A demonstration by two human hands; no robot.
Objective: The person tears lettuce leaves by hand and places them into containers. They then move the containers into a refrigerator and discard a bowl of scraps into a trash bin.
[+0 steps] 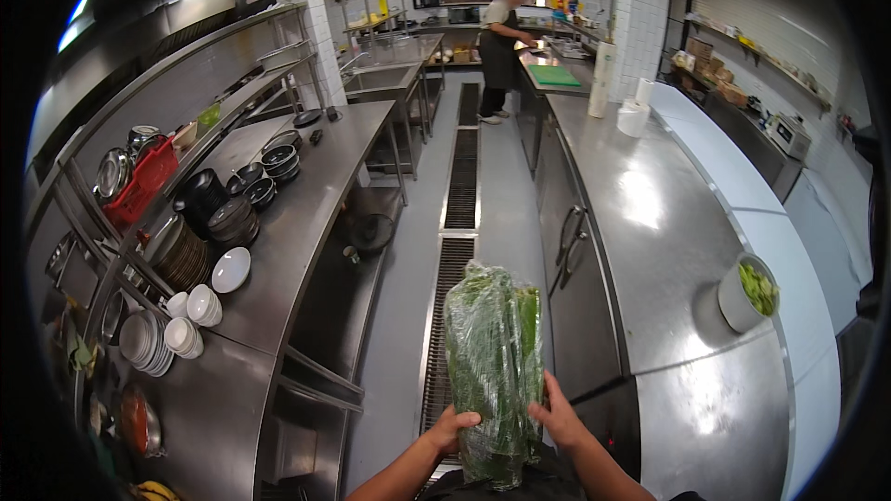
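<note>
A large bundle of long green leaves (491, 355), wrapped in clear plastic film, stands roughly upright in front of my body. My left hand (451, 426) grips its lower left side, the thumb lying across the film. On the other side my right hand (557, 412) holds the bundle's right edge. The fingers behind the wrap are partly hidden. Below the bundle runs the floor, with a long drain grate (459, 278) partly covered by it.
Steel counters flank the aisle, the left one (334, 167) bearing plates and bowls. On the right counter (619, 209) are a grey tub (739, 299) of cut greens and paper rolls (632, 118). A co-worker (500, 49) stands farther up by a green cutting board (554, 75).
</note>
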